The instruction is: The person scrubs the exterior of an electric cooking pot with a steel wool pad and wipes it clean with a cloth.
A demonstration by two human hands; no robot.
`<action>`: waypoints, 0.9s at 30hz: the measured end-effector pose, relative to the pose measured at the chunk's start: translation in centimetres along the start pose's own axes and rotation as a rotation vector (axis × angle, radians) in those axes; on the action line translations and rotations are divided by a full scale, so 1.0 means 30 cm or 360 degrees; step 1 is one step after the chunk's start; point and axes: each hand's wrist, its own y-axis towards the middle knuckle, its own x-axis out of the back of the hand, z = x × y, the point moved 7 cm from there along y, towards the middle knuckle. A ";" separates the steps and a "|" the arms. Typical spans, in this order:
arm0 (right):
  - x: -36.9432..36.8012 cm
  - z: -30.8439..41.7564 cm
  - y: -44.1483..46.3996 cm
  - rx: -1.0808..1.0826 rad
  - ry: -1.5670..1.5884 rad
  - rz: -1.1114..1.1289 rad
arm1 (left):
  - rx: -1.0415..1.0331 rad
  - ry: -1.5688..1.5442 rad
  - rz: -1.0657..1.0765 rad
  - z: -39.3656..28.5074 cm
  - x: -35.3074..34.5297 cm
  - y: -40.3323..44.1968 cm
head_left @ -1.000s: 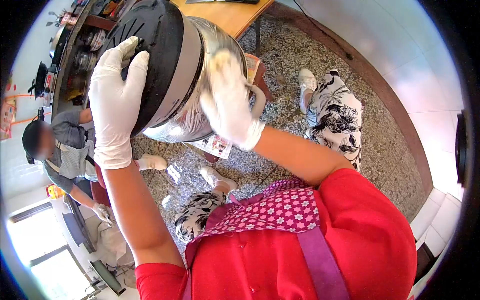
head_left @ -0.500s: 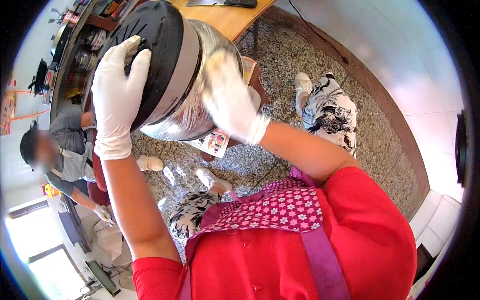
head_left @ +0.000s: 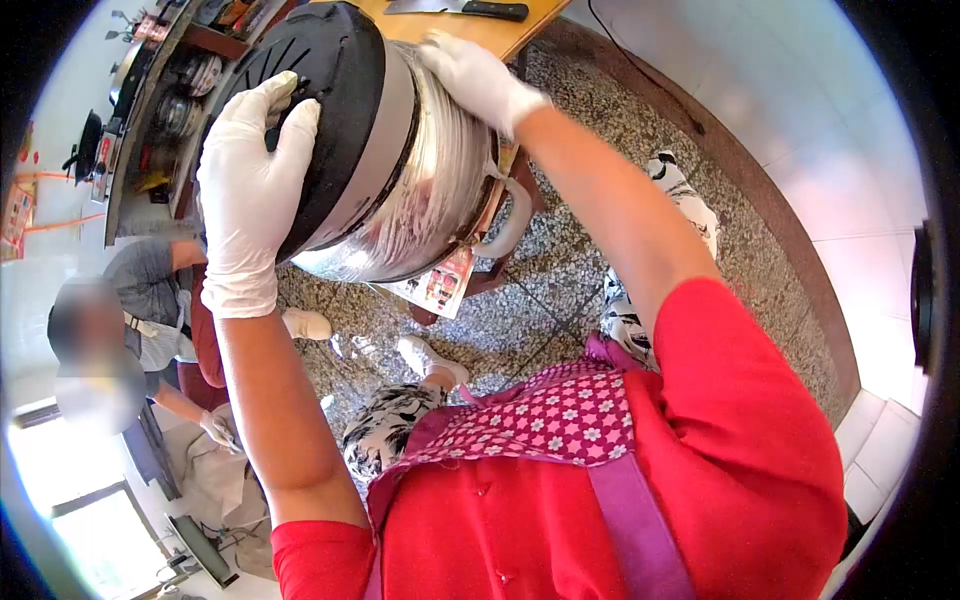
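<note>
A steel electric pot [head_left: 440, 190] with a black vented base [head_left: 330, 90] lies tilted on its side in front of me. Whitish streaks, like suds, cover its metal wall, and a side handle [head_left: 510, 218] sticks out at the right. My left hand [head_left: 250, 180], in a white glove, grips the black base with thumb and fingers. Also gloved, my right hand [head_left: 475, 80] presses on the far upper part of the steel wall, fingers bent together. Whatever lies under those fingertips is hidden.
A knife [head_left: 460, 8] lies on the wooden table [head_left: 530, 22] beyond the pot. Printed paper [head_left: 440, 285] shows beneath the pot. At the left a person [head_left: 150, 300] bends down, near shelves [head_left: 165, 120] of kitchenware. A cable [head_left: 640, 65] runs along the wall.
My right hand has moved up and away along the pot's wall, uncovering the side handle. A yellowish blur at its fingertips no longer shows. My left hand keeps its grip on the base.
</note>
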 end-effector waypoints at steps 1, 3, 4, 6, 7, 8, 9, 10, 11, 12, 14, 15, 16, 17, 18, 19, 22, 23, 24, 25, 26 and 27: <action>0.055 0.047 -0.076 -0.0404 0.0372 -0.0189 | 0.0060 0.0060 0.0107 -0.001 -0.001 0.002; 0.066 0.188 -0.265 -0.0556 0.0444 -0.0394 | 0.0022 0.0057 0.0068 0.012 0.001 0.003; 0.043 0.263 -0.355 -0.0567 0.0475 -0.0368 | -0.0023 0.0059 0.0033 0.015 0.005 0.005; -0.033 0.392 -0.491 -0.0411 0.0266 -0.0465 | -0.0047 0.0041 0.0050 0.010 0.010 0.002; -0.014 0.404 -0.479 -0.0350 0.0245 -0.0539 | -0.0036 0.0040 0.0053 0.003 0.013 0.001; 0.007 0.411 -0.463 -0.0285 0.0225 -0.0615 | -0.0025 0.0041 0.0052 0.000 0.012 0.004; 0.021 0.379 -0.433 -0.0320 0.0227 -0.0567 | -0.0020 0.0053 0.0054 0.000 0.012 0.001; 0.067 0.341 -0.358 -0.0354 0.0232 -0.0512 | -0.0016 0.0058 0.0057 -0.008 0.016 0.002; 0.095 0.289 -0.277 -0.0245 0.0315 -0.0617 | 0.0027 0.0068 0.0094 -0.010 0.013 0.005; 0.123 0.234 -0.203 -0.0290 0.0239 -0.0598 | 0.0069 0.0071 0.0135 -0.010 0.007 0.006; 0.072 0.060 -0.031 -0.0383 0.0449 0.0076 | 0.0112 0.0020 0.0153 -0.003 0.000 0.003; 0.068 0.028 0.008 -0.0098 0.0493 -0.0071 | 0.0146 -0.0018 0.0153 0.004 -0.005 0.011; 0.029 -0.013 0.054 -0.0259 0.0559 0.0208 | 0.0141 -0.0021 0.0140 0.004 -0.008 0.016; -0.003 -0.055 0.046 -0.0575 0.0846 0.0222 | 0.0075 -0.0015 0.0087 -0.001 -0.008 0.016; -0.046 -0.088 0.019 -0.0894 0.1133 0.0240 | 0.0014 -0.0006 0.0036 -0.007 -0.006 0.013; -0.062 -0.092 -0.009 -0.0883 0.1133 0.0258 | 0.0018 -0.0028 0.0020 -0.002 -0.008 0.014; 0.076 0.057 -0.158 -0.0727 0.0673 -0.0271 | 0.0000 0.0037 0.0007 -0.005 0.005 0.013; 0.072 0.108 -0.236 -0.0673 0.0675 -0.0457 | -0.0030 0.0070 0.0002 0.009 0.003 0.013; 0.037 0.148 -0.301 -0.0626 0.0776 -0.0454 | -0.0026 0.0065 0.0011 0.016 0.003 0.012; 0.028 0.221 -0.356 -0.0674 0.0627 -0.0353 | -0.0032 0.0041 0.0009 0.024 -0.001 0.011; -0.009 0.283 -0.410 -0.0617 0.0470 -0.0382 | -0.0039 0.0023 -0.0002 0.029 -0.005 0.011; -0.028 0.355 -0.458 -0.0570 0.0359 -0.0363 | -0.0042 0.0028 -0.0012 0.031 -0.007 0.010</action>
